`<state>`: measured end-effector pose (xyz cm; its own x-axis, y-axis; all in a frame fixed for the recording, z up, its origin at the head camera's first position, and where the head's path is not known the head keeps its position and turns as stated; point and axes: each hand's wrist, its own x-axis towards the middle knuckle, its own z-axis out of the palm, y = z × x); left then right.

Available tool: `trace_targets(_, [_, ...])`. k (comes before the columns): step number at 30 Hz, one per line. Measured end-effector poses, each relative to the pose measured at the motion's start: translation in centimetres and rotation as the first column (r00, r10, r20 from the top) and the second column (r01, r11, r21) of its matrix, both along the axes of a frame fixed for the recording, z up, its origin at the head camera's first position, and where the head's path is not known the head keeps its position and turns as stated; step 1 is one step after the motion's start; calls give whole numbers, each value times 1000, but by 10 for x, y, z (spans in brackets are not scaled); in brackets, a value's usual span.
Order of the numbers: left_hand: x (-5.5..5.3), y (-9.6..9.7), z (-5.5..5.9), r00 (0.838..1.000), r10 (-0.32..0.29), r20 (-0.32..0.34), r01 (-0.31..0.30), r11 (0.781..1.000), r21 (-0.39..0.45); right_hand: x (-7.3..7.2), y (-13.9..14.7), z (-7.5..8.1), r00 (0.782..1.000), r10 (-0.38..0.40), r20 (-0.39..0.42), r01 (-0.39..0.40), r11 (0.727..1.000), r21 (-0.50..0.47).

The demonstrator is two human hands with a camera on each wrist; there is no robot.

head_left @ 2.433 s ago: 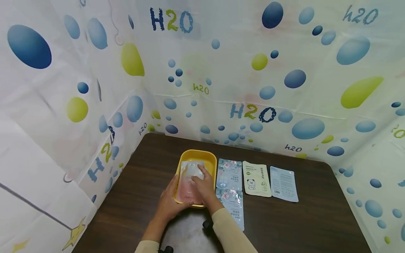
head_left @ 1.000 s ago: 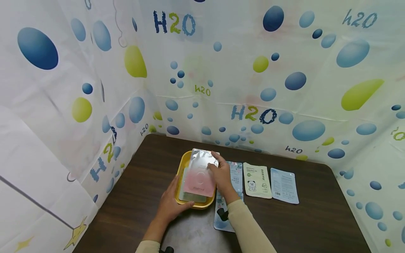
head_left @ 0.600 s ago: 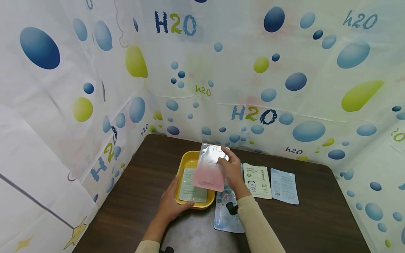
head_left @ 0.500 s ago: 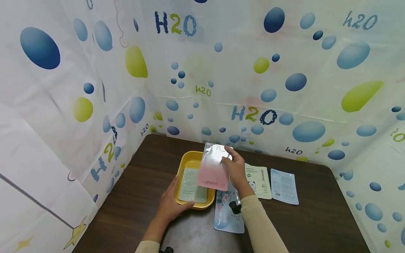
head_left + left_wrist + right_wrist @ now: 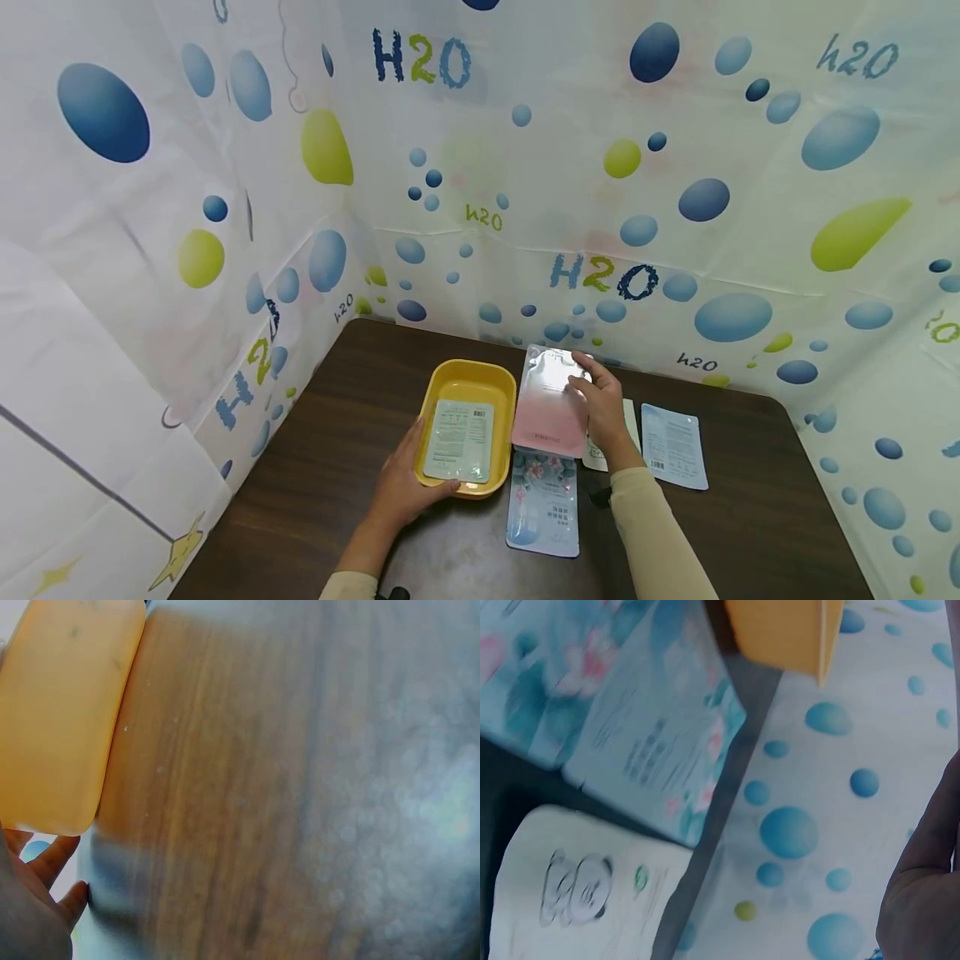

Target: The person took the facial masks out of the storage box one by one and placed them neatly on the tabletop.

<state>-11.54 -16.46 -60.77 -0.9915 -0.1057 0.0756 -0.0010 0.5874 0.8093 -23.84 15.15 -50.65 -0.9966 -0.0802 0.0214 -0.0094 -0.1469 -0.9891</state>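
My right hand (image 5: pixel 602 408) pinches a pink and silver sheet mask packet (image 5: pixel 550 415) by its right edge, thumb on top. The packet is over the upper blue floral packet and hides it in the head view. At the yellow tray's (image 5: pixel 480 377) lower left corner rests my left hand (image 5: pixel 403 487), fingers along the wall and thumb at the front rim. The left wrist view shows its fingers (image 5: pixel 54 859) extended against the tray wall (image 5: pixel 64 720). Inside the tray lies a pale green packet (image 5: pixel 459 442). The pink packet does not show in the right wrist view.
A blue floral packet (image 5: pixel 543 508) lies right of the tray's front. Farther right are a cream panda packet (image 5: pixel 585 889), partly covered by my right hand in the head view, and a light blue packet (image 5: pixel 673 446). A patterned curtain (image 5: pixel 480 167) stands behind the dark table (image 5: pixel 750 517).
My right hand has lifted the pink packet out of the tray and carried it to the right, uncovering the pale green packet. The left hand stays on the tray.
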Motion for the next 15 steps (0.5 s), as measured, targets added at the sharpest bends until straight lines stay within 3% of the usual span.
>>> trace_targets(15, [1,0,2,1000,2,6,-2,1000,-6,0,48,-14,997,-75,1,73,981,178])
